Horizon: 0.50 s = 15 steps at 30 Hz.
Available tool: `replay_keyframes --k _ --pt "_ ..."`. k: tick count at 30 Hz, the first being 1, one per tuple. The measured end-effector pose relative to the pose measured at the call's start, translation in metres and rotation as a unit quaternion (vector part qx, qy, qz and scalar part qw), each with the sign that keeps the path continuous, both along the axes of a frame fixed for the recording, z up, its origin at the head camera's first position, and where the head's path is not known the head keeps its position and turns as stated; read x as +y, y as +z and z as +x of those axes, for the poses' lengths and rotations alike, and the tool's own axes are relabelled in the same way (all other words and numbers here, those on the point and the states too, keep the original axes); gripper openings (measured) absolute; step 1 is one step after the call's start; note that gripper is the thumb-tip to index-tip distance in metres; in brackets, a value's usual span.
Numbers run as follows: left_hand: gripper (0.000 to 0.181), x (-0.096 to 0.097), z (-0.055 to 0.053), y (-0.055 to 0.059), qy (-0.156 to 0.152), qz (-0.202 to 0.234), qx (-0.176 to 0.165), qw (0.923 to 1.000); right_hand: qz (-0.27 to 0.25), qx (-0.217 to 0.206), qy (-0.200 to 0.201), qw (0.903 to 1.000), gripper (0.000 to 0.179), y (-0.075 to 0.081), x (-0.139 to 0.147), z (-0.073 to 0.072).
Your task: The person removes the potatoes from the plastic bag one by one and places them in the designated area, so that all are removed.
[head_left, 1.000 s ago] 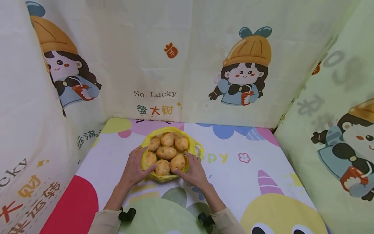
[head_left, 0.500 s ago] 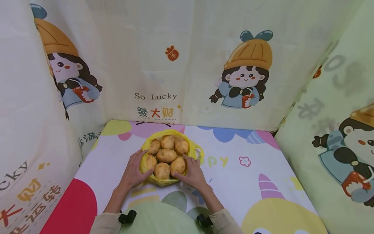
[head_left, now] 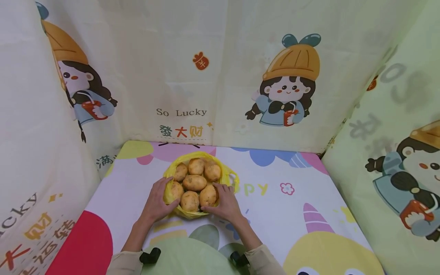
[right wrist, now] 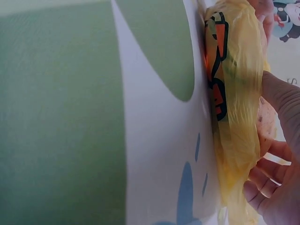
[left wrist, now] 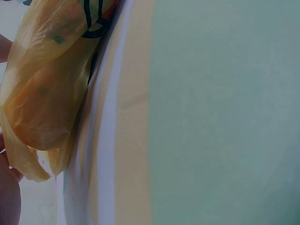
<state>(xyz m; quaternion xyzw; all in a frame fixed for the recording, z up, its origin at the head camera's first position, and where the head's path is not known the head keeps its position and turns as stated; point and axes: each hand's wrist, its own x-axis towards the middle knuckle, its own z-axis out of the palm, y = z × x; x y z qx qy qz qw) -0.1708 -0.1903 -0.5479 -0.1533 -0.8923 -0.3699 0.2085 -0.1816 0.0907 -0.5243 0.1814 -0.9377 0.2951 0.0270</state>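
A yellow plastic bag (head_left: 192, 214) lies on the table with its mouth rolled wide, and several potatoes (head_left: 194, 183) show inside. At its left side, my left hand (head_left: 159, 200) holds the rim, fingers along the side and thumb at the front. My right hand (head_left: 227, 201) grips the opposite side, thumb and fingers spread around the front right potato (head_left: 208, 195). From the right wrist, the fingers (right wrist: 269, 176) look bent against the bag (right wrist: 236, 122), with the thumb over its edge. The left wrist view shows the bag (left wrist: 47, 93) bulging, but only slivers of the left hand.
A patterned cloth (head_left: 268, 214) covers the table. Printed curtains (head_left: 233, 88) stand behind it and along both sides. The bag's handle loop (head_left: 235, 181) sticks out to the right. Black wrist cameras (head_left: 150, 256) sit at both sleeves.
Both hands stay at the sides of the bag, and the potatoes keep their arrangement. The head view has shifted slightly, so the bag appears a little lower than a second ago.
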Motion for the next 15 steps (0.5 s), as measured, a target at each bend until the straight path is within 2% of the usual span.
replay_keyframes --k 10,15 --pt "0.076 -0.0008 0.0013 0.0016 0.002 0.006 0.002 1.0 -0.019 0.017 -0.008 0.9997 0.091 -0.0007 -0.0005 0.0024" --pt "0.075 -0.0016 0.0028 0.0019 0.001 0.006 0.0 1.0 -0.041 0.056 0.011 0.9975 0.079 0.0 0.0026 0.0007"
